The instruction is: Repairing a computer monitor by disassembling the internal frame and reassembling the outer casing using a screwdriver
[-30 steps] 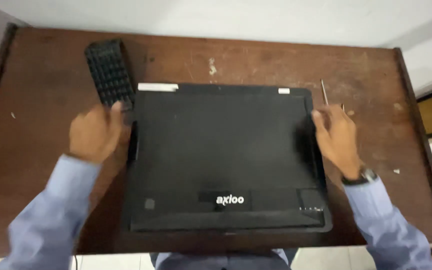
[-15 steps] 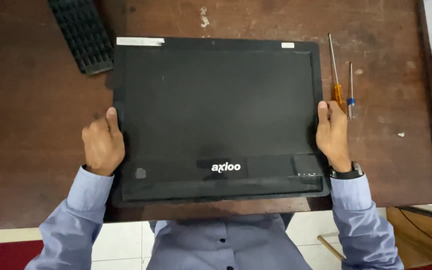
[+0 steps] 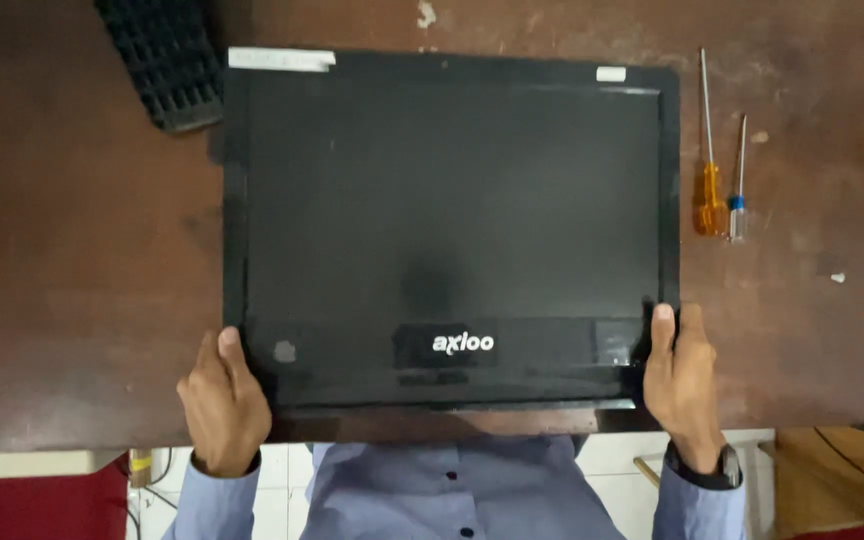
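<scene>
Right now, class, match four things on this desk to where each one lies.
Things:
1. black screen panel
2. orange-handled screwdriver
3. black keyboard
4. left hand

Places:
A. far left corner of the wooden desk
B. right of the panel, beside a smaller blue-handled screwdriver
C. desk middle
D. on the panel's near left corner

Pairs: 1-C, 2-B, 3-A, 4-D
</scene>
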